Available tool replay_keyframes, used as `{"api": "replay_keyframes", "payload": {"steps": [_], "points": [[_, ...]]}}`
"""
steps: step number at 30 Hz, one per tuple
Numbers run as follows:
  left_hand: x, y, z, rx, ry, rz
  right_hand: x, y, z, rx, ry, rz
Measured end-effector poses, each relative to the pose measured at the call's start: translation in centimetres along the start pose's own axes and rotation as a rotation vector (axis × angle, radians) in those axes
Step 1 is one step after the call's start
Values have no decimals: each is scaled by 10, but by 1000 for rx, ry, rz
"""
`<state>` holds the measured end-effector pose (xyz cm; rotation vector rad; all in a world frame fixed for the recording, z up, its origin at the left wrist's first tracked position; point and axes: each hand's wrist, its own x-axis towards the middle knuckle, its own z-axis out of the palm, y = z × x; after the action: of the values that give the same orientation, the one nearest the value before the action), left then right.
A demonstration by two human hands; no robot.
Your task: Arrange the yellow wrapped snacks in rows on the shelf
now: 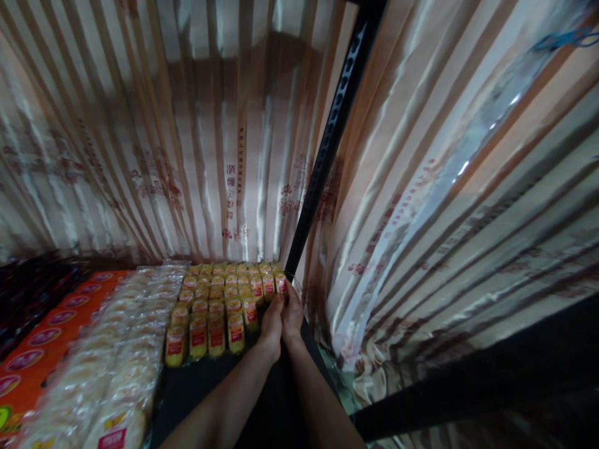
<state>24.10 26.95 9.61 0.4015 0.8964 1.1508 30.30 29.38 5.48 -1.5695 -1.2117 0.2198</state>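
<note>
Both arms reach forward over the dark shelf to its back right corner. My left hand and my right hand are close together, with fingers curled around the lower part and right side of a yellow packet with a red label. That packet stands upright at the right end of the back row. To the left, several like yellow packets stand in rows, faces towards me. The fingertips are partly hidden and a little blurred.
Clear-wrapped pale round packs lie in long rows at the left, beside an orange printed box and dark shiny packs. A pleated printed curtain hangs behind. A black perforated post rises at the corner, and a black shelf beam runs at the right.
</note>
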Motion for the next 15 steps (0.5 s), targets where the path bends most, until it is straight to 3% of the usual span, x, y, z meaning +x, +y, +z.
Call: {"api": "replay_keyframes", "payload": {"steps": [7,10,15], "points": [[4,0,-2,26,-6,-13,2,-4,0,-46,-24,73],[7,-3,-4,34,-9,9,1,-5,-1,-68,-68,40],[5,-6,-5,52,-28,36,0,-4,-2,-46,-14,-22]]}}
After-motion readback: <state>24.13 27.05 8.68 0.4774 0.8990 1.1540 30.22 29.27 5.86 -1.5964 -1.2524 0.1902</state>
